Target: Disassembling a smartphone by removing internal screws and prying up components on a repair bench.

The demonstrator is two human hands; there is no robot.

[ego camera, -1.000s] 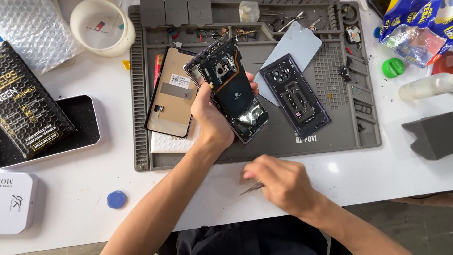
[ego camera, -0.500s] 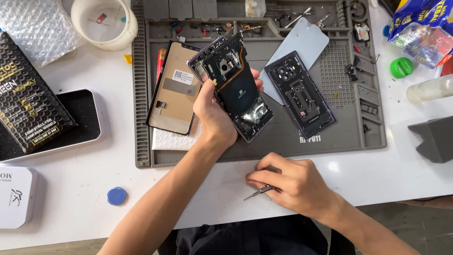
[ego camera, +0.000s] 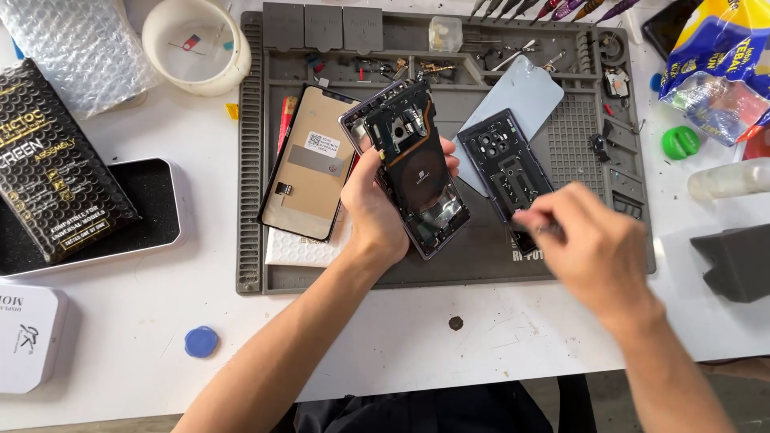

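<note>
The left hand (ego camera: 381, 212) grips the opened phone (ego camera: 409, 164) tilted up, exposing its insides; the right hand (ego camera: 593, 248) pinches small tweezers (ego camera: 533, 227) nearby.

The opened phone (ego camera: 409, 164) — dark insides showing, with a round black coil and a purple frame — is held tilted above the grey mat. The black inner cover (ego camera: 505, 172) lies flat just beside it.

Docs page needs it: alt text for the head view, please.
A person's left hand holds an opened phone, insides showing, above a grey work mat, while the right hand hovers blurred over a dark phone frame lying on the mat. A screen panel lies face down to the left.
</note>
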